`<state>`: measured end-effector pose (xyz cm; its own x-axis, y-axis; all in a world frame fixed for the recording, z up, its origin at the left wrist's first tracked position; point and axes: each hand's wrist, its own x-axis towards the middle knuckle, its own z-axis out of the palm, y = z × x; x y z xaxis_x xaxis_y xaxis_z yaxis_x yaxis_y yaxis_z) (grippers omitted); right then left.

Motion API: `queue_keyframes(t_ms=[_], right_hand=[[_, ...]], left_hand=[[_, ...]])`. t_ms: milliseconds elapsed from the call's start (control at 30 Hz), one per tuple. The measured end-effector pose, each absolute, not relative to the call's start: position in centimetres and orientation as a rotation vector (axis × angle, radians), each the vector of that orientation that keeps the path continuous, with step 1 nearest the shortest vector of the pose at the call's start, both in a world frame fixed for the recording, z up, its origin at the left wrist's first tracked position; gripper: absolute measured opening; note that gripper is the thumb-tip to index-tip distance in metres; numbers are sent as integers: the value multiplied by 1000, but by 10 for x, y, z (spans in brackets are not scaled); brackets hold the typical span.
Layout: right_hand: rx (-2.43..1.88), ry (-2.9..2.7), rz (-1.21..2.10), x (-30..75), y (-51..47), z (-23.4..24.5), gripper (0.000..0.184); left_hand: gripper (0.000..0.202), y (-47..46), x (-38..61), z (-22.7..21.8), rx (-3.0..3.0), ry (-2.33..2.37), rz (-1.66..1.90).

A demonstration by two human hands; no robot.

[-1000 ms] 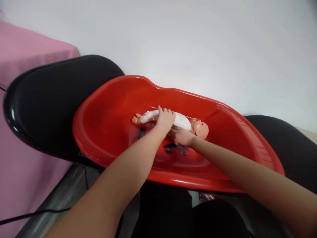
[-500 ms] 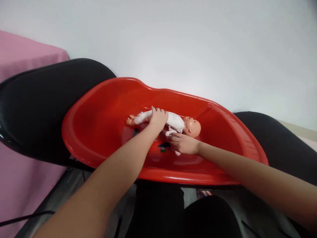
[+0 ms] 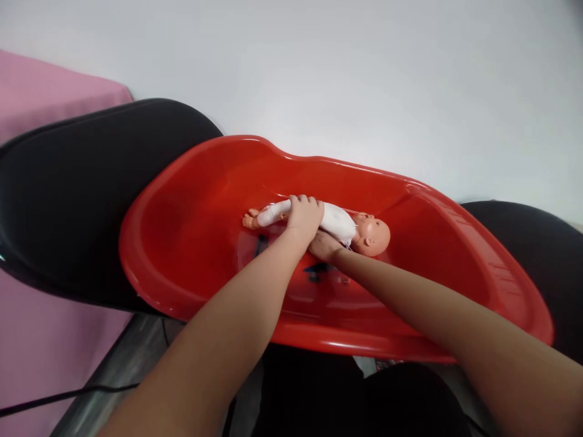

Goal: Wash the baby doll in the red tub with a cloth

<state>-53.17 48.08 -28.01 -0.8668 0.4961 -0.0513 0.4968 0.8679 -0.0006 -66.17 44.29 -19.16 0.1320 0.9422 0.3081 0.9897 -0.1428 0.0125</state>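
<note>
A baby doll (image 3: 337, 221) in a white cloth body lies on its side in a red baby bathtub (image 3: 164, 285). Its bare head (image 3: 374, 235) points right and its feet (image 3: 250, 218) left. Over the doll's middle is my left hand (image 3: 306, 215), closed round it with the fingertips on the far side. My right hand (image 3: 325, 246) is tucked against the doll's near side, just below my left hand. Its fingers are hidden under the doll and my left hand, so what they hold does not show.
The tub rests across black padded seats, one at the left (image 3: 104, 182) and one at the right (image 3: 514, 237). Behind is a white wall (image 3: 341, 73). A pink cloth (image 3: 54, 91) hangs at the left, and a black cable (image 3: 68, 397) runs near the floor.
My right hand has moved left and up from beside the doll's white fabric to under its near side. My left hand stays on the doll. The view has shifted slightly.
</note>
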Motion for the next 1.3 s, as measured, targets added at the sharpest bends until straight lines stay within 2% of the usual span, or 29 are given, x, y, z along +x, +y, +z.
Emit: queue_keyframes(t_ms=[100,233,367,667,900,1067,1133,1233,1300], right_hand=[[558,2937,322,-488,475,-282,52],[350,2590,749,-430,456,-266,43],[140,2537,782,-411,436,-241,31],[-7,2789,812,-394,450,-201,42],[371,2812,666,-324,448,-182,40],[490,2740,531,-316,443,-163,20],[580,2678,504,-314,436,-155,17],[967,2633,418,-316,417,-145,20],[1306,2595,242,-323,402,-139,23]], left_hand=[[38,440,-663,-189,-2238,-1919,-374],[36,437,-662,-187,-2242,-1913,-360],[37,437,-661,-186,-2236,-1873,-336],[33,431,-662,-181,-2255,-1894,-288],[36,435,-659,-189,-2234,-1877,-338],[36,434,-652,-192,-2276,-1826,-292],[36,432,-651,-190,-2302,-1827,-234],[39,429,-650,-187,-2330,-1852,-136],[40,426,-648,-186,-2358,-1874,-101]])
